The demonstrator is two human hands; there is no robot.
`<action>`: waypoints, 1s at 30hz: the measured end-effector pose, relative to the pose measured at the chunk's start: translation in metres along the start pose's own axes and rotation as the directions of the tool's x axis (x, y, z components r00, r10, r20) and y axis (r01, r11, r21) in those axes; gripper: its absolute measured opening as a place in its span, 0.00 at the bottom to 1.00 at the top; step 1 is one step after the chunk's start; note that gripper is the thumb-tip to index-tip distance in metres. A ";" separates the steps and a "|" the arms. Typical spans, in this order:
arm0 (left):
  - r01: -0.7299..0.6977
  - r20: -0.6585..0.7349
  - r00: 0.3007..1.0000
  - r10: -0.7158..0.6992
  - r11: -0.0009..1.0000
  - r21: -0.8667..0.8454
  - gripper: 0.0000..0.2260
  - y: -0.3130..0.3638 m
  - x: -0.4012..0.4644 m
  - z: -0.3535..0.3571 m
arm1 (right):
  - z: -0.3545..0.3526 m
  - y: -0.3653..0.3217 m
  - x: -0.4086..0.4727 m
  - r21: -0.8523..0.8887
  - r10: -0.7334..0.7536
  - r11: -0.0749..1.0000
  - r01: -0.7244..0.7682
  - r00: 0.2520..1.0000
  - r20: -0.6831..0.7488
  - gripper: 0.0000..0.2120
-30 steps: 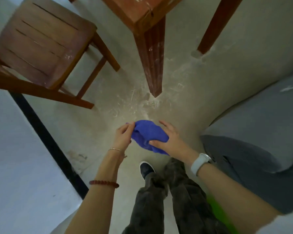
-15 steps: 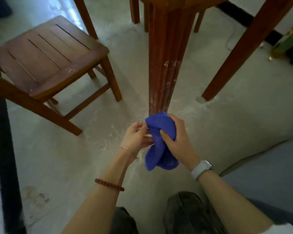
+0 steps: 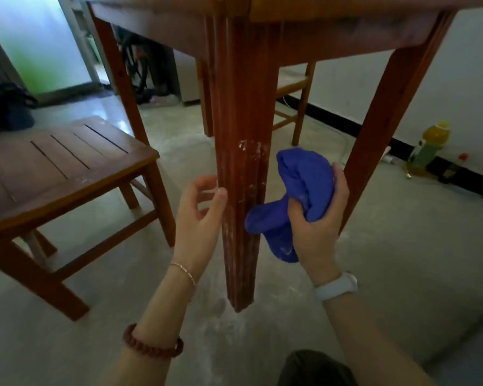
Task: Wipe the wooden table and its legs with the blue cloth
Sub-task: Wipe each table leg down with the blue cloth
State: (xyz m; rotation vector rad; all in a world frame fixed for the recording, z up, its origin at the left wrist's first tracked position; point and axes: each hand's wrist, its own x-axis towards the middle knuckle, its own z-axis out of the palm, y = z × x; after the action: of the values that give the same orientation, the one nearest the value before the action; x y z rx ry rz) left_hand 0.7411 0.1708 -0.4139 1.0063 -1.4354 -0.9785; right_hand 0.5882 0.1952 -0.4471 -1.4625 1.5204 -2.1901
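Squatting low by the nearest table leg (image 3: pixel 241 168), mid-frame, probably to wipe it. Right hand (image 3: pixel 317 218) squeezing the soft, bunched blue cloth (image 3: pixel 296 196), just right of the leg. Left hand (image 3: pixel 200 215) loose, holding nothing, thumb at the leg's edge. Grooved red-brown wood, streaked with white dust.

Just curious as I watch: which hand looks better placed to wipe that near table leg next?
The right hand, probably: it already grips the cloth close beside the leg. The left hand holds nothing, fingers loosely curled by the leg's other side.
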 end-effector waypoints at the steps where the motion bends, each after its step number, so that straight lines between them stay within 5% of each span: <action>1: -0.002 -0.004 1.000 0.002 1.000 -0.013 0.14 0.004 0.006 0.001 | 0.004 -0.009 0.014 -0.015 -0.103 0.995 0.102 0.995 -0.009 0.30; 4: 0.038 0.063 0.997 -0.033 0.996 -0.082 0.22 0.017 0.025 0.008 | 0.020 -0.033 0.055 -0.114 -0.341 0.933 0.341 0.940 0.024 0.28; 8: 0.054 0.126 0.991 -0.041 0.994 -0.099 0.20 0.015 0.037 0.014 | 0.044 -0.023 0.064 -0.218 -0.385 0.885 0.412 0.910 0.155 0.24; 12: 0.088 0.147 0.987 -0.070 0.988 -0.123 0.15 0.012 0.038 0.012 | 0.030 0.037 0.000 -0.367 -0.219 0.861 0.352 0.908 0.358 0.22; 16: 0.110 0.173 0.981 -0.092 0.989 -0.095 0.19 0.012 0.040 0.007 | -0.005 0.060 -0.039 -0.444 0.160 0.876 0.187 0.757 0.634 0.24; 20: 0.123 0.187 0.977 -0.103 0.987 -0.102 0.21 0.018 0.035 0.006 | 0.015 0.002 0.016 -0.277 -0.164 0.925 0.259 0.932 0.325 0.23; 25: 0.183 0.214 0.964 -0.157 0.977 -0.107 0.24 0.024 0.036 0.003 | 0.042 -0.024 0.066 -0.271 -0.360 0.877 0.396 0.917 0.172 0.21; 27: 0.198 0.217 0.960 -0.175 0.976 -0.093 0.18 0.022 0.038 0.004 | 0.038 0.015 0.025 -0.305 -0.269 0.888 0.344 0.927 0.261 0.21; 30: 0.180 0.213 0.963 -0.167 0.983 -0.043 0.17 0.016 0.040 0.006 | 0.018 0.085 -0.056 -0.331 0.079 0.939 0.094 0.876 0.475 0.21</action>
State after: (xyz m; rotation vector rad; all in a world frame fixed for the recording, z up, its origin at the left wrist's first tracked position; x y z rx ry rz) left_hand 0.7310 0.1381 -0.3869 1.0198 -1.4953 -1.2820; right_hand 0.5965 0.1723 -0.5476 -1.9295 1.7498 -1.4278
